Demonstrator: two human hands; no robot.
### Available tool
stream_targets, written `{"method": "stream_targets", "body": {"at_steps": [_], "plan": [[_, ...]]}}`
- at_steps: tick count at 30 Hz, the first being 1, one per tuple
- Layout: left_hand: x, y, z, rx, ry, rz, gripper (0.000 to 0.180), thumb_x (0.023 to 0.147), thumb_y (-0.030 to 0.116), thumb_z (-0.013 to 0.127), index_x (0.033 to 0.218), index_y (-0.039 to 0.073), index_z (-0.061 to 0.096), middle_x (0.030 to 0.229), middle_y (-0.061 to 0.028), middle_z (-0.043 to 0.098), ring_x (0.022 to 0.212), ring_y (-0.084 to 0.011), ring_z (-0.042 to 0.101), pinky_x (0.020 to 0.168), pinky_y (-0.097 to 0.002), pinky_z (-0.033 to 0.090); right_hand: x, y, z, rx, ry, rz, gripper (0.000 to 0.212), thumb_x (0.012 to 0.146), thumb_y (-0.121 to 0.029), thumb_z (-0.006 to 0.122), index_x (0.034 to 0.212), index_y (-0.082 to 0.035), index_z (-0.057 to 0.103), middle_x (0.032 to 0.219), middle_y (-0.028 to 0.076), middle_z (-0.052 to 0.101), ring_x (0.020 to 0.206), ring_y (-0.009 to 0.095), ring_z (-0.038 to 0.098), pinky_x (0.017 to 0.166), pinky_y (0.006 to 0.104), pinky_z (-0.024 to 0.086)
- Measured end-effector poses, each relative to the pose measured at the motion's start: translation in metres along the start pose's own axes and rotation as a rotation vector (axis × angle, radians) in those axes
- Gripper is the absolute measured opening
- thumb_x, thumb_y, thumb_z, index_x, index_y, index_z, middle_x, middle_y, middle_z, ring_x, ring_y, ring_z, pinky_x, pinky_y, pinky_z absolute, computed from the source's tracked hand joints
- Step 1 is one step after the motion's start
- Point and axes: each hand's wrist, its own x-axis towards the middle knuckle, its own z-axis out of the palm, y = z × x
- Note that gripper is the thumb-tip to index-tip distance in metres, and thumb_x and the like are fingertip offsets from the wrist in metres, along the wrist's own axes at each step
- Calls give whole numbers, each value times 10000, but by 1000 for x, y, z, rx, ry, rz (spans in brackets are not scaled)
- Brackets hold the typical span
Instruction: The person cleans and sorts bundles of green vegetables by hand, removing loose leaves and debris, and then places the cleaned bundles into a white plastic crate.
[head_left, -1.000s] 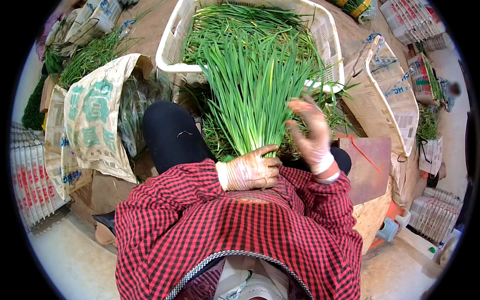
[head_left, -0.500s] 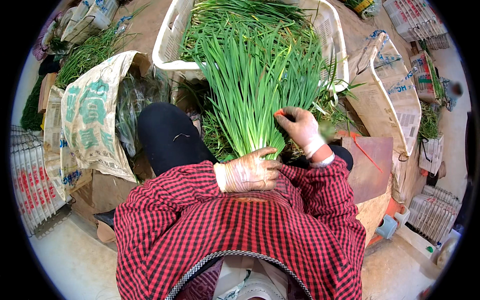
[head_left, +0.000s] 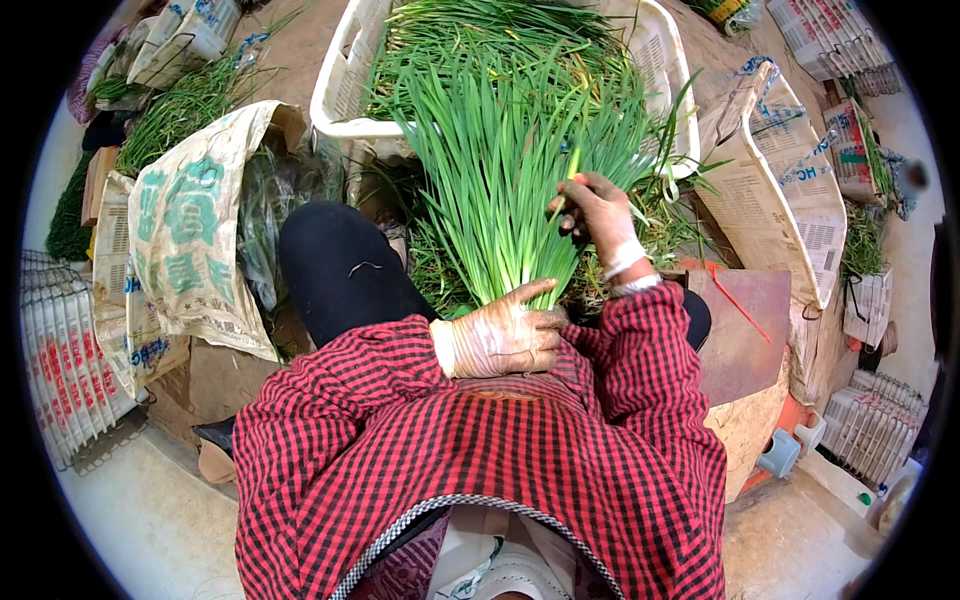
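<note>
A thick bunch of green garlic chives [head_left: 500, 190] fans out in front of me, its pale stem ends toward my body. My left hand [head_left: 505, 335], in a soiled pale glove, is closed round those lower stems against my checked jacket. Beside the bunch's right edge, my right hand [head_left: 598, 215] is raised with thumb and fingers pinched together. A pale yellow-green chive leaf [head_left: 573, 162] sticks up from its fingertips. The dark palm side of this glove shows, with a white band at the wrist.
Beyond the bunch stands a white plastic crate [head_left: 345, 75] piled with more chives. A printed sack [head_left: 190, 235] lies to my left. On the right are a brown board [head_left: 740, 330] with a red strip [head_left: 738, 305] and a cream folded sack [head_left: 770, 190]. Loose leaves surround my knees.
My right hand has risen slightly from the stem area and turned over; a pale leaf now shows in its fingers. The orange bit at its fingertips no longer shows. My left hand keeps its hold.
</note>
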Motion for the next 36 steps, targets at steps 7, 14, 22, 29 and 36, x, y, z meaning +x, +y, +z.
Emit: {"method": "stream_targets", "body": {"at_steps": [7, 14, 22, 29, 36], "plan": [[1, 0, -5, -52, 116, -58, 15, 713, 180, 521, 715, 179, 506, 717, 40, 482, 929, -138, 536, 1095, -570, 180, -72, -13, -17, 170, 175, -357, 159, 905, -136, 542, 954, 12, 571, 804, 137, 655, 567, 112, 568, 500, 202, 424], [14, 0, -13, -12, 63, -92, 5, 736, 169, 514, 740, 169, 517, 713, 31, 490, 785, -147, 543, 1056, -557, 259, -102, -13, -17, 259, 245, -497, 99, 893, -102, 574, 941, -17, 590, 790, 141, 654, 570, 130, 587, 496, 208, 438], [11, -4, -15, -10, -28, -97, 106, 754, 209, 532, 840, 157, 562, 919, -2, 574, 1025, -160, 537, 1058, -545, 242, -120, -20, -35, 180, 365, -737, 137, 888, -59, 565, 1017, -84, 604, 874, 106, 651, 686, 196, 640, 484, 247, 473], [8, -4, -3, 20, 17, 17, 33, 725, 205, 522, 713, 174, 524, 744, 31, 506, 934, -155, 519, 1092, -525, 211, -100, -5, -148, 231, 507, -515, 230, 892, -209, 586, 1035, -30, 599, 844, 96, 650, 606, 83, 568, 497, 204, 464], [6, 1, 3, 39, -44, 35, 82, 721, 203, 519, 664, 144, 517, 747, -2, 529, 860, -175, 540, 1072, -442, 292, -66, -22, -31, -959, 119, -922, 309, 739, -54, 671, 1041, -79, 609, 1040, 99, 634, 1021, 278, 571, 916, 402, 439]]}}
